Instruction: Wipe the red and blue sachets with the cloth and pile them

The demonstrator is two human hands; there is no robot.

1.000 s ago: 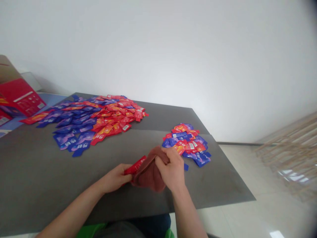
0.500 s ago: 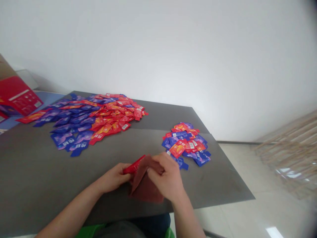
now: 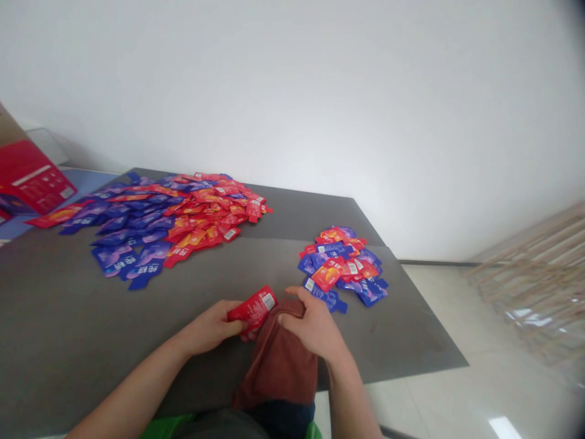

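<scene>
My left hand [image 3: 219, 328] grips a red packet [image 3: 253, 310] whose barcode side faces up, near the front edge of the table. Just to its right, my right hand [image 3: 313, 323] pinches a reddish-brown cloth [image 3: 286, 360] between thumb and fingers. The cloth hangs down over the table's front edge and touches the right end of the packet. Beyond my right hand lies a small pile of red and blue packets [image 3: 329, 273].
A large pile of blue and red packets [image 3: 196, 210] spreads over the back left of the dark table [image 3: 214, 274]. A red box [image 3: 34, 177] stands at the far left on a blue surface. Wooden poles [image 3: 539, 286] lie on the floor at the right.
The cloth has dropped lower and now hangs past the table edge. My right hand has shifted slightly right and down, and more of the red packet shows, with its barcode visible.
</scene>
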